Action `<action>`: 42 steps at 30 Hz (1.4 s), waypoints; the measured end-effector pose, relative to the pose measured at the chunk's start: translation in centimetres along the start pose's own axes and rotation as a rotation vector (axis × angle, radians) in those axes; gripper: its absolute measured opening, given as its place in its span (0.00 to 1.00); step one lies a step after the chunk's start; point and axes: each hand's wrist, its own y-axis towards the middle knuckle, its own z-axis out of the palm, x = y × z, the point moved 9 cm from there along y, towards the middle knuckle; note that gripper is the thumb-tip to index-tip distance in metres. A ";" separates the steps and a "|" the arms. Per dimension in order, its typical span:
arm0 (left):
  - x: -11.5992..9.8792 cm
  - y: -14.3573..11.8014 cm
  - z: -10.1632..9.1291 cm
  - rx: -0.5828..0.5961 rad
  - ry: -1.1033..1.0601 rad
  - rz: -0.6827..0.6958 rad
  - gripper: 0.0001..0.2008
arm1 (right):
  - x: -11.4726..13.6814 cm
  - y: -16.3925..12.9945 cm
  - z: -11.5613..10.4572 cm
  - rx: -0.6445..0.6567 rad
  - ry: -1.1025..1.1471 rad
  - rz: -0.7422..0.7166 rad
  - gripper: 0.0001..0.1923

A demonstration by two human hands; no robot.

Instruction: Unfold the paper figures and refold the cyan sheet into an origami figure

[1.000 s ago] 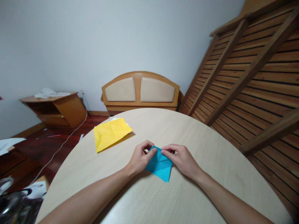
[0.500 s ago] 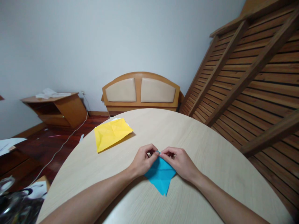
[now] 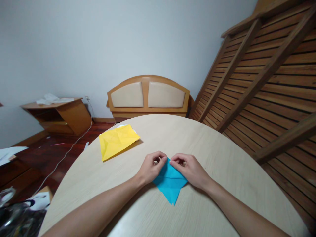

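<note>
I held the blue paper [image 3: 170, 183] flat on the table [image 3: 222, 171] at lower centre. My left hand [image 3: 150, 168] and right hand [image 3: 191, 169] each pinched its top point, forming a fold. Next, I judged, the crease needed pressing.

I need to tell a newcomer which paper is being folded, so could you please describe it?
On the round pale table, it is the blue paper at the near edge, pinched by both hands. The other sheet, the yellow paper, lies untouched farther left.
</note>
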 end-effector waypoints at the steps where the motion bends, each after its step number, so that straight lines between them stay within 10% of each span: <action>1: 0.2 0.0 0.0 0.005 -0.002 -0.005 0.15 | 0.0 0.0 -0.3 -0.024 -0.003 -0.001 0.12; 18: 2.2 0.5 -0.9 -0.040 0.069 -0.018 0.15 | -3.9 1.3 -3.8 -0.221 0.074 0.064 0.21; 26: 1.8 0.4 -1.7 -0.020 0.456 -0.011 0.14 | -5.4 1.6 -3.8 -0.206 0.097 0.089 0.21; 30: -1.6 -0.5 -1.9 -0.130 0.639 0.300 0.13 | -5.9 1.8 -3.9 -0.196 0.060 0.095 0.22; 33: -3.4 -1.8 1.2 0.061 0.675 0.534 0.20 | -5.9 1.8 -3.4 -0.156 0.031 0.086 0.22; 42: -2.4 -2.1 4.1 0.316 0.776 0.460 0.17 | -5.6 1.5 -1.8 -0.050 -0.155 0.057 0.18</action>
